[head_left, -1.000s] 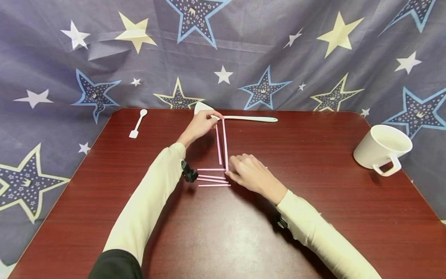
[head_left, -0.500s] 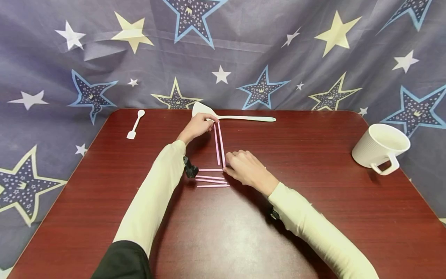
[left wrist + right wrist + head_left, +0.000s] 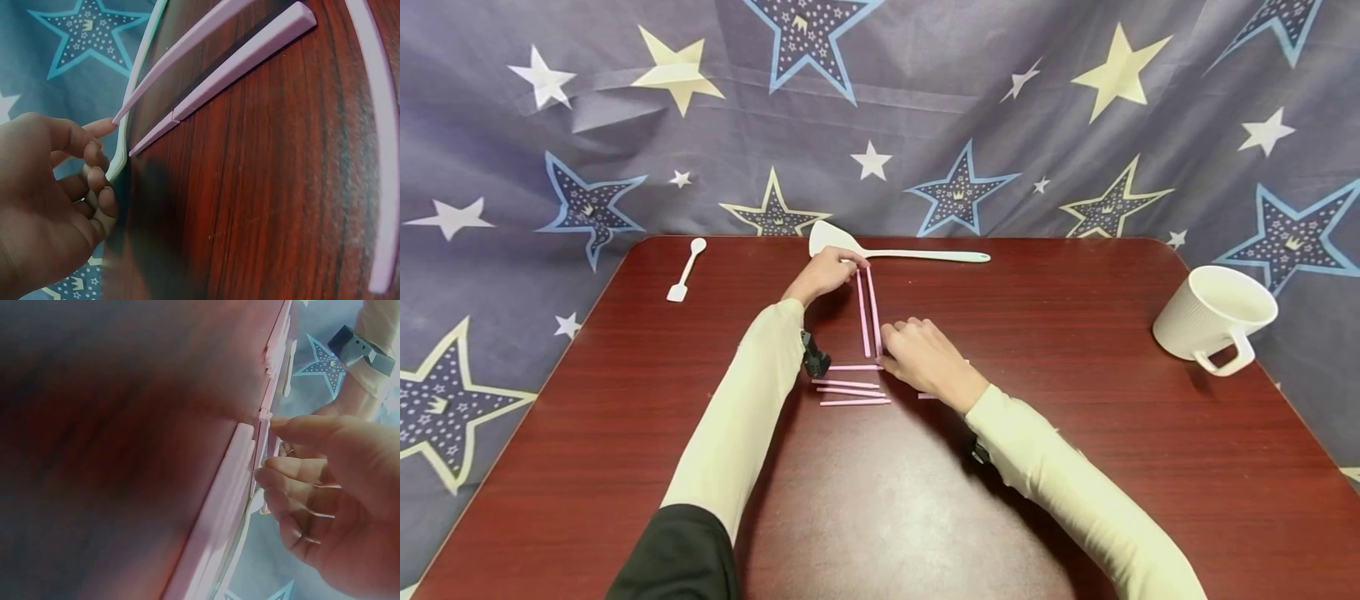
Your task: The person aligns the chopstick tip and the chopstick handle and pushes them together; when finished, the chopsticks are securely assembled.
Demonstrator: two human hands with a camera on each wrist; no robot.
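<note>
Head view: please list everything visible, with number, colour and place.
Sticks: at least seven, pink, around the hands
Spatula: one, white, table's far edge
Spoon: one, white, far left
Mug: one, white, right
Table: one, reddish, under the hands
Cloth: one, grey-blue, starred, behind
Wrist cameras: two, black, wrists
Sleeves: two, cream, forearms
Upper sleeve: one, black, left arm
Left hand: one, at a stick's far end
Right hand: one, at its near end

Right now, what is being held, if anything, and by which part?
A pink chopstick, by its thick near end in the right hand; the left hand touches its thin far tip, grip unclear.
</note>
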